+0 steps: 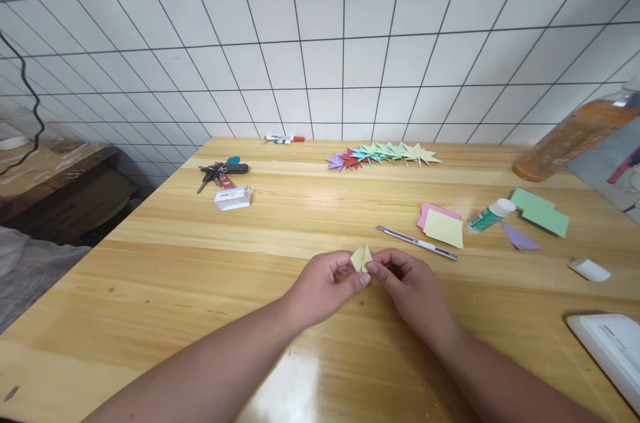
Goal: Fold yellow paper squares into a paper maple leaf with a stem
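Pinched between both hands is a small folded piece of pale yellow paper (361, 259), held over the near middle of the table. My left hand (325, 284) grips its left and lower side, the thumb lying along the bottom. My right hand (411, 281) is closed on the right edge with thumb and fingertips. Just beyond the right hand lies a slim craft knife (417, 242). Behind that sits a stack of square paper sheets, yellow (444, 228) over pink (431, 211). A glue stick (490, 216) lies to their right.
Folded paper leaves in several colours (385, 153) form a row near the tiled wall (320, 63). A marker (284, 139), keys (223, 173) and a small box (233, 197) are farther left. Green sheets (545, 215), a purple piece (520, 236), a white cap (590, 269) and a bottle (570, 136) lie right.
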`<action>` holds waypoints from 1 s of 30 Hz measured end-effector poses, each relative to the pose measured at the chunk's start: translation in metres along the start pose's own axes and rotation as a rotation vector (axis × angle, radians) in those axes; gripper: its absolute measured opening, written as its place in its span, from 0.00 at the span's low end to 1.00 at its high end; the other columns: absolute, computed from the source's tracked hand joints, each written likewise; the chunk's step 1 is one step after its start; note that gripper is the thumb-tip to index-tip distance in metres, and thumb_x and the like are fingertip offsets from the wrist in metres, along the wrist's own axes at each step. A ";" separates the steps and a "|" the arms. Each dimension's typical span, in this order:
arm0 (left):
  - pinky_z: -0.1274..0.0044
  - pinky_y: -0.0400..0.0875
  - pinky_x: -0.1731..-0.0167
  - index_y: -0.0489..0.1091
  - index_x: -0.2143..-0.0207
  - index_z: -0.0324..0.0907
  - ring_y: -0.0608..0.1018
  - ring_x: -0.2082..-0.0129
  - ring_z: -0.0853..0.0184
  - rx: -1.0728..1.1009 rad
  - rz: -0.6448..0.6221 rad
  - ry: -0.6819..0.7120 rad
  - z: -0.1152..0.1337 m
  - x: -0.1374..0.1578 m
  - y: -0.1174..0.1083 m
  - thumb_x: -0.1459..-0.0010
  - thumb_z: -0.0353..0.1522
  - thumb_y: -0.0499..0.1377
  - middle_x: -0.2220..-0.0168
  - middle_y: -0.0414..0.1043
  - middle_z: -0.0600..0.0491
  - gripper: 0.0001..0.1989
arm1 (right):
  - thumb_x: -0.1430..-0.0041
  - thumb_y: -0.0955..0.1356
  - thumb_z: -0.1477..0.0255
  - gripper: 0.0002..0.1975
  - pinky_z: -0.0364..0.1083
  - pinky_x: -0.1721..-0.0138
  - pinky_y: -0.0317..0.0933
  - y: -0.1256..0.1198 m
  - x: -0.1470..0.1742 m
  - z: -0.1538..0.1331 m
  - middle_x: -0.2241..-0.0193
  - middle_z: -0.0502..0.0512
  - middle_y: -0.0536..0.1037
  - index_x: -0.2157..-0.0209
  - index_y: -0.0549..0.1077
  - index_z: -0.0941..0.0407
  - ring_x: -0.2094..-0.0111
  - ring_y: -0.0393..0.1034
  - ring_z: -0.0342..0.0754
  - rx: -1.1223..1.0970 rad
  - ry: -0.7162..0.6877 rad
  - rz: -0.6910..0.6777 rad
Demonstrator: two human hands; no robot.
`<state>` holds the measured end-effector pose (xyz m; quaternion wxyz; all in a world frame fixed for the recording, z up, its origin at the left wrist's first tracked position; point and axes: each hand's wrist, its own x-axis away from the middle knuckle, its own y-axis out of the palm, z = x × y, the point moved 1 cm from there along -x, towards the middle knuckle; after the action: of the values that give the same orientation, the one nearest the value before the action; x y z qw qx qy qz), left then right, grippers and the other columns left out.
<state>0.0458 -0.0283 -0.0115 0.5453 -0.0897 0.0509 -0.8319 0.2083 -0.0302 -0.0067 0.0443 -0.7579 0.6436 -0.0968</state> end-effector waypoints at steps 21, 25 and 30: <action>0.83 0.55 0.81 0.70 0.75 0.36 0.62 0.81 0.75 -0.118 -0.098 -0.007 0.001 0.004 -0.002 0.47 0.38 0.58 0.80 0.64 0.56 0.13 | 0.47 0.67 0.63 0.13 0.41 0.75 0.57 -0.002 0.005 -0.005 0.82 0.48 0.67 0.80 0.68 0.57 0.78 0.61 0.42 -0.159 -0.078 -0.028; 0.82 0.60 0.78 0.72 0.70 0.36 0.67 0.78 0.72 -0.053 -0.095 -0.019 0.002 0.003 -0.001 0.46 0.40 0.57 0.76 0.69 0.53 0.14 | 0.47 0.68 0.64 0.09 0.42 0.74 0.60 0.003 0.006 -0.003 0.76 0.52 0.72 0.71 0.72 0.56 0.74 0.66 0.44 -0.001 -0.140 0.017; 0.80 0.64 0.73 0.73 0.74 0.36 0.72 0.73 0.68 0.056 -0.060 -0.009 0.003 0.001 -0.002 0.47 0.41 0.58 0.75 0.72 0.52 0.15 | 0.46 0.66 0.63 0.09 0.42 0.76 0.59 0.005 0.008 0.000 0.77 0.51 0.73 0.70 0.71 0.55 0.76 0.65 0.44 0.083 -0.150 0.025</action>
<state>0.0446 -0.0289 -0.0076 0.5227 -0.0794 0.0225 -0.8485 0.2050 -0.0384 -0.0069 0.1250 -0.7524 0.6434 -0.0657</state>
